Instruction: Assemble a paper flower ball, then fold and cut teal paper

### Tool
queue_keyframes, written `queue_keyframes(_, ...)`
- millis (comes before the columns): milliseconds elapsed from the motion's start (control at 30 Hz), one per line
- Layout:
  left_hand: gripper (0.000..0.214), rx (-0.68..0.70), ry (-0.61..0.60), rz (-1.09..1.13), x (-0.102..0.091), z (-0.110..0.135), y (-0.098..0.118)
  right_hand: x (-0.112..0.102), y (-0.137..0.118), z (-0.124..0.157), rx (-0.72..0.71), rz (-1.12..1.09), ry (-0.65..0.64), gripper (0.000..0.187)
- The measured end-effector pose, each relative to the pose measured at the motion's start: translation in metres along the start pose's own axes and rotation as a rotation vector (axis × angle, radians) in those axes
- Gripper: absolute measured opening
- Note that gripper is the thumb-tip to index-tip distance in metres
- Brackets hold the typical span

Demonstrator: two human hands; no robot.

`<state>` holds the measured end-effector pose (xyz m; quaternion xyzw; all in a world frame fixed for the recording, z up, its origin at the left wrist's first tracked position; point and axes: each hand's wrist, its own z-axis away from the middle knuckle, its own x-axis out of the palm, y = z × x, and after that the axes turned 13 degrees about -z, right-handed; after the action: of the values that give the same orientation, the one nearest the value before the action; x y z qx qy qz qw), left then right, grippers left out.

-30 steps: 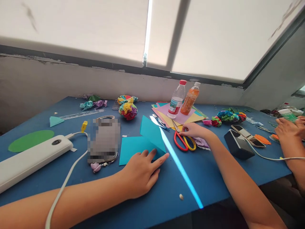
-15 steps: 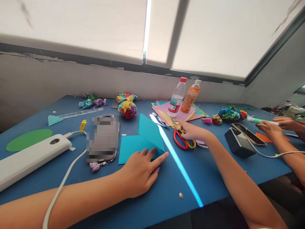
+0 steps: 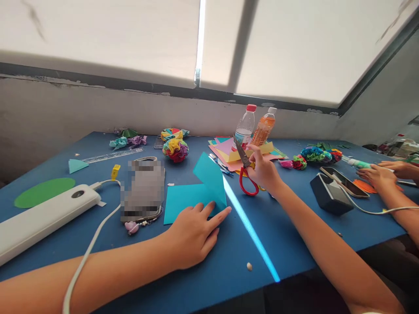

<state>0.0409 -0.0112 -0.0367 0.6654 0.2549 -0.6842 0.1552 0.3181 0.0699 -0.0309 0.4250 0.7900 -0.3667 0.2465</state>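
Observation:
My left hand (image 3: 196,235) lies over a folded sheet of turquoise paper (image 3: 186,196), pressing it to the table with spread fingers. One flap of the sheet stands up beyond the fingertips. My right hand (image 3: 263,170) grips a pair of scissors (image 3: 249,182) with red and yellow handles and lifts them above the table. Their blades point up and to the left, in front of the bottles. Behind this hand is a pile of coloured paper (image 3: 225,153), with a yellow sheet raised along its near side. My right fingers partly cover the yellow handle.
A red-capped bottle (image 3: 250,114) and an orange drink bottle (image 3: 264,126) stand at the back. Left are a phone (image 3: 144,187), a white power bank (image 3: 49,218) and a cable across my forearm. Right are a dark box (image 3: 329,196) and another person's hands (image 3: 376,176). Ruffled paper flowers (image 3: 176,150) lie behind.
My right hand has picked the scissors up off the table, and the blades have tilted upward. A yellow sheet's edge has risen at the pile. My left hand stays on the turquoise paper.

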Motion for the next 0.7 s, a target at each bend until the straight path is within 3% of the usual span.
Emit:
queue_keyframes(133,0.054,0.001,0.01,-0.01,0.001,-0.001,0.0,0.011,0.0,0.002,0.061,-0.126,0.211,0.07)
queue_keyframes(267,0.054,0.004,0.007,-0.002,0.0,0.0,0.001,0.022,0.001,0.004,0.167,-0.165,0.313,0.06)
queue_keyframes(467,0.054,-0.002,0.015,-0.017,0.0,0.0,0.001,0.028,-0.004,0.003,0.259,-0.049,0.301,0.02)
queue_keyframes(700,0.053,-0.042,0.042,0.019,0.007,-0.002,0.0,0.026,-0.004,0.0,0.11,0.184,0.289,0.014)
